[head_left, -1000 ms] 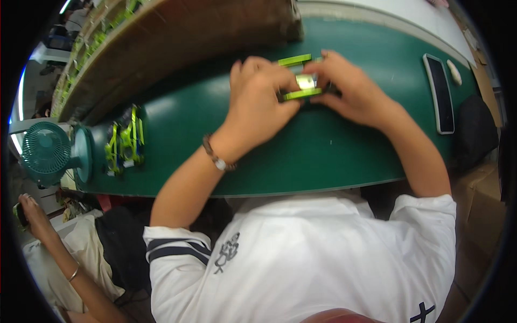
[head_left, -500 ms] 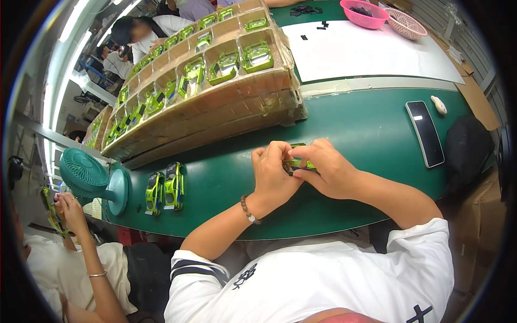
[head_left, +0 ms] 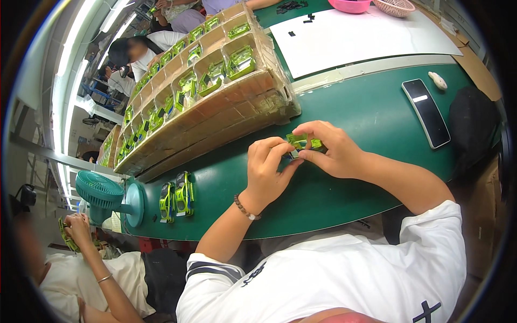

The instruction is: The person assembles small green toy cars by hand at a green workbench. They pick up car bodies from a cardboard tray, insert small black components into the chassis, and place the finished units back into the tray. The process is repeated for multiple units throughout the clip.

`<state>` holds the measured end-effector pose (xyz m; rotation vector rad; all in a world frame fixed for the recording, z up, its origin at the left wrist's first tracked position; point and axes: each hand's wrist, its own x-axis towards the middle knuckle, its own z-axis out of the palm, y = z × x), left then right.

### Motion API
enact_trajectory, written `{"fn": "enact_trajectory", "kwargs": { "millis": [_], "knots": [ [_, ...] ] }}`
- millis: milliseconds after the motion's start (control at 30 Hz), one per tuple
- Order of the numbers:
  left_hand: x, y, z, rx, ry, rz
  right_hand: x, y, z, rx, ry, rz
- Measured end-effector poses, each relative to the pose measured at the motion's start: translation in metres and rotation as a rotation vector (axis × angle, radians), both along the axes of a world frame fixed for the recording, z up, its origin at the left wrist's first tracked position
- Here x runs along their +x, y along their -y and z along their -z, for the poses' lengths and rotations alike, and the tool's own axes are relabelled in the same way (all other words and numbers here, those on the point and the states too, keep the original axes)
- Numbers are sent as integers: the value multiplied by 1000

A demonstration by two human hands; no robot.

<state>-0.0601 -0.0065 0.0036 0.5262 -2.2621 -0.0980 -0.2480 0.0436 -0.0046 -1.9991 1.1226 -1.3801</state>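
Between my two hands, above the green table, is a lime-green plastic toy car part [head_left: 298, 141], largely covered by fingers. My left hand [head_left: 267, 166] pinches its near end with thumb and fingertips, where a small pale piece shows. Around the right side of the same part, my right hand [head_left: 335, 152] is closed, thumb and forefinger meeting near the left fingertips. To the left on the table stand two lime-green toy cars with black tops, one [head_left: 184, 195] beside the other [head_left: 167, 202].
A divided cardboard box [head_left: 215, 116] with several green car parts stands beyond my hands. At left are a teal fan [head_left: 99, 189] and a co-worker's hand [head_left: 78, 230] holding a green part. A phone [head_left: 429, 116] lies right; a white sheet [head_left: 366, 43] and pink basket [head_left: 350, 4] lie beyond.
My fingers have shifted on the green part, so more of it shows at the right hand. The view has turned slightly, and the co-worker's hand at left has lowered.
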Motion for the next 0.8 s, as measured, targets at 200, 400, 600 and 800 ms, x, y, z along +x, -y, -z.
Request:
{"fn": "enact_trajectory", "kwargs": {
  "millis": [200,400,600,800],
  "knots": [
    [0,-9,-14,-136,130,-31,-5,-1,0,-85,-97,-39],
    [2,-3,-8,-6,16,34,-18,10,-8,170,75,-132],
    [10,7,-9,253,156,171,-20,8,-3,93,35,-95],
    [3,12,-16,42,257,164,-20,12,2,-158,-147,39]
  ]
}}
